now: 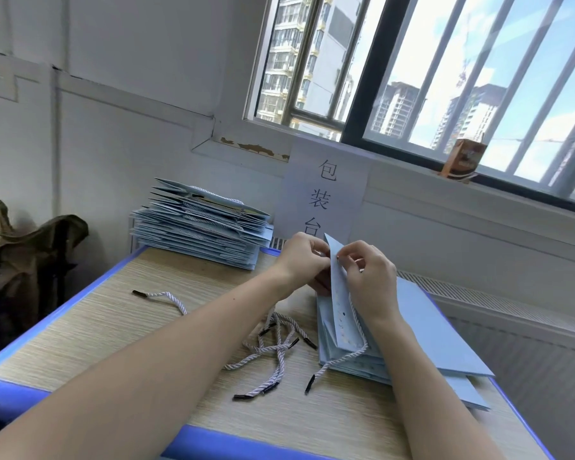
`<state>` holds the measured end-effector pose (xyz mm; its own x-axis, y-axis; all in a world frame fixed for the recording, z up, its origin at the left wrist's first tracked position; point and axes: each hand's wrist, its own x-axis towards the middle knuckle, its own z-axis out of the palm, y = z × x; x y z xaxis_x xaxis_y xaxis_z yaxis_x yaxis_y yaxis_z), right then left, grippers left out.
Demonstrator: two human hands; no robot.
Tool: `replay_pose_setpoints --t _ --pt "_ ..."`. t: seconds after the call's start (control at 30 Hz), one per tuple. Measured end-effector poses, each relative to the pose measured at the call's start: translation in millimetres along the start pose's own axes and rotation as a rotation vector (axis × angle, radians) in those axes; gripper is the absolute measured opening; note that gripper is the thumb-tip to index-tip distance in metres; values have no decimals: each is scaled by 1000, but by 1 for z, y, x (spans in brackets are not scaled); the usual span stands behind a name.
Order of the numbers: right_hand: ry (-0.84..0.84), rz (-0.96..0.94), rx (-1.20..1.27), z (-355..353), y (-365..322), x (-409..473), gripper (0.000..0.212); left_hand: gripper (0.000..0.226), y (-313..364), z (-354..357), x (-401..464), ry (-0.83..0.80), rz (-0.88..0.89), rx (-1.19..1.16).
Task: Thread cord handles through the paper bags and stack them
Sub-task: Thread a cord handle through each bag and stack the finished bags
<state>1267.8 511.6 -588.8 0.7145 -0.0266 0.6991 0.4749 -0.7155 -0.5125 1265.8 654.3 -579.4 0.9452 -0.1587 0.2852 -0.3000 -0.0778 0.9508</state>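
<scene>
Left hand (301, 257): raised over far middle of table, fingers curled, pinching top flap of the upright paper bag (341, 293) from its left side.
Right hand (372, 280): just right of the flap, fingertips pinched at the flap edge near a punched hole; holding cord end or only paper, cannot tell.
Forearms: both bare, reaching in from near edge, converging on the bag.
Paper bag: light blue, folded flat, top flap stood up edge-on between the two hands, row of small holes down the flap.
Cord (346, 356): white twisted, runs down from right hand along the flap, loops off the bag's near corner, black tip lying on table.
Flat bags (445, 343): light blue pile under and right of the held bag, right part of table.
Finished stack (200, 227): blue bags with cord handles, far left part of table, against wall, well apart from hands.
Loose cords (276, 346): tangled bunch with black tips, mid table, just left of flat bags; single cord (161, 297) lying apart further left.
Table (97, 327): pale wood-grain top, blue edging.
Room: white wall, barred window (445, 78) with tower blocks outside, radiator (512, 327) at right.
Paper sign (322, 190): on wall behind hands, Chinese characters, bottom part hidden by left hand.
Small carton (463, 159): on window sill.
Olive cloth (24, 247): draped at left beside table.
</scene>
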Motion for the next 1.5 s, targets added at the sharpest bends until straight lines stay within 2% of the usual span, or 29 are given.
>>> replay_pose_setpoints --t 0.07,0.23,0.33,0.57,0.7,0.83,1.03,1.13,1.3,1.5 --pt "8 50 57 -1 -2 -1 5 12 1 -1 1 -1 0 10" --pt "-24 101 65 -4 -5 0 6 8 -1 0 1 12 -22 50" --pt "-42 116 58 -3 -5 0 4 14 -2 0 5 21 -31 108" --pt "-102 159 48 -4 -5 -1 3 32 -4 -11 8 -84 78 555" --pt "-178 205 18 -2 -3 -1 7 25 -8 -12 9 -84 113 765" --pt "-217 213 21 -2 -1 0 10 13 -9 -16 9 -14 161 967" --pt "-194 241 21 -5 0 1 10 16 -4 -19 7 158 66 1079" --pt "-168 275 36 -5 1 2 10 22 -3 -24 7 243 26 1095" --pt "-178 297 5 -5 1 2 9 20 -1 -21 4 248 36 1038" --pt "-195 280 -31 -5 1 2 9 13 -1 -21 11 239 4 702"
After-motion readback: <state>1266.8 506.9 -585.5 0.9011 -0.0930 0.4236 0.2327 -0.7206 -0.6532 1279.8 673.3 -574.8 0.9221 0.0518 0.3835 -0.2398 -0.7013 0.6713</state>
